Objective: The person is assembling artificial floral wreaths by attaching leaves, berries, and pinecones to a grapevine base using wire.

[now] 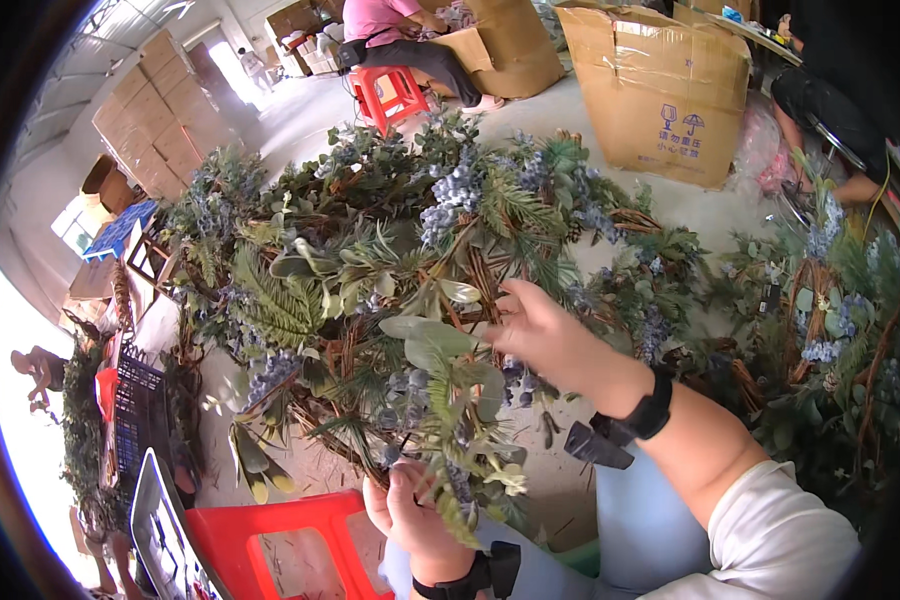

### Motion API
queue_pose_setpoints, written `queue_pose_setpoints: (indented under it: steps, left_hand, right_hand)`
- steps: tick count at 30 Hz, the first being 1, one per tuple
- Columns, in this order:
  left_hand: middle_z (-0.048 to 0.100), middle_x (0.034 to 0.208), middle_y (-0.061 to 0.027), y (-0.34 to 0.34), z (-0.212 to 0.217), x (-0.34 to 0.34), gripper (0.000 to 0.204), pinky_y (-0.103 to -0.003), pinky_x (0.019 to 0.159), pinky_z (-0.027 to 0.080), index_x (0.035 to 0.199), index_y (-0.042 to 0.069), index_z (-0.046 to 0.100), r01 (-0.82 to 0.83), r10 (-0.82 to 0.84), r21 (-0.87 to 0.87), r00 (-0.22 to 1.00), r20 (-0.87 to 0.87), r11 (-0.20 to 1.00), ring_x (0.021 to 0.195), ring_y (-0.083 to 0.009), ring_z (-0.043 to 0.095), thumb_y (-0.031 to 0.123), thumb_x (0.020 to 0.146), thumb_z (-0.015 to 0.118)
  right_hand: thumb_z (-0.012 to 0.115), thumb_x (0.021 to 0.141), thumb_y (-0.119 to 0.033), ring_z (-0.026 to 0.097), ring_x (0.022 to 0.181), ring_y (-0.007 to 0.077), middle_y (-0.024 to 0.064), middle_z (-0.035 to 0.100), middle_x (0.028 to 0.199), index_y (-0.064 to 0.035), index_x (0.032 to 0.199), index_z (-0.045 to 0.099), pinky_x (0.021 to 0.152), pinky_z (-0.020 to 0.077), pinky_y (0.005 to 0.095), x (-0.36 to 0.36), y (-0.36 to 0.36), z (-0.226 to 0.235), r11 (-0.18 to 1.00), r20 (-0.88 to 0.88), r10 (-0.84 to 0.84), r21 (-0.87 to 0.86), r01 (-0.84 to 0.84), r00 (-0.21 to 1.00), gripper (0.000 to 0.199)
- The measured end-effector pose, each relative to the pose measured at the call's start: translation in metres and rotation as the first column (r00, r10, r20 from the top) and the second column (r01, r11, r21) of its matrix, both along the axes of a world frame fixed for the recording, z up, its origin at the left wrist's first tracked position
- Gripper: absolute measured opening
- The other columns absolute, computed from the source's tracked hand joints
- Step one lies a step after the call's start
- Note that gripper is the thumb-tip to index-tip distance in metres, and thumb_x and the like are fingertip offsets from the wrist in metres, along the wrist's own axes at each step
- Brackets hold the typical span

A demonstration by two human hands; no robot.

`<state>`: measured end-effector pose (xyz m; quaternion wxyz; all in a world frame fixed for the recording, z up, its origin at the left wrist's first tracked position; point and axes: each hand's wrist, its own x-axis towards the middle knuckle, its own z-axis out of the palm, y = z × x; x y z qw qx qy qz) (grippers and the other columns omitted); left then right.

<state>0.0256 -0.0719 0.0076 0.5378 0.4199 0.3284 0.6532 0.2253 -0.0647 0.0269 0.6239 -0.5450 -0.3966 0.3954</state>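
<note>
Sprawling beyond the grip, a heap of artificial greenery (360,210) lies short of a cardboard carton (620,120), off to the right. Between the hands is a blue-berried twig wreath (458,405); the left hand (418,512) pinches its near edge, while I can't tell whether the right hand (560,345), fingers curled beyond, holds anything.

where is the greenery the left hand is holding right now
In the head view, the greenery is just below centre, above the left hand and to the lower left of the right hand, with the red plastic frame farther lower left.
</note>
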Motion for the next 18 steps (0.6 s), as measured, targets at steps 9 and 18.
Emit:
queue_pose_setpoints:
  steps: [9,18]
  left_hand:
    - [0.050,0.061,-0.0014,-0.004,0.013,0.000,0.010,-0.021,0.051,0.034,0.072,0.001,0.050,0.033,-0.032,0.004,0.980,-0.199,0.999,0.054,-0.0068,0.043,-0.001,0.080,0.046]
    - [0.039,0.054,0.0036,0.002,0.014,0.011,0.017,-0.021,0.050,0.032,0.068,0.007,0.044,0.006,-0.029,-0.132,0.985,-0.171,0.991,0.049,-0.0046,0.033,0.003,0.084,0.048]
  right_hand:
    - [0.068,0.067,-0.011,0.051,0.088,0.0344,0.0148,0.049,0.095,-0.0074,0.102,0.055,0.071,0.0439,0.0392,-0.016,-0.014,0.017,0.969,0.828,-0.228,0.243,0.038,0.512,0.038]
    - [0.064,0.071,-0.005,0.055,0.090,0.0310,0.0130,0.053,0.100,-0.0024,0.105,0.053,0.075,0.0460,0.0359,-0.012,0.002,0.002,0.956,0.485,0.147,0.152,-0.249,0.862,0.035]
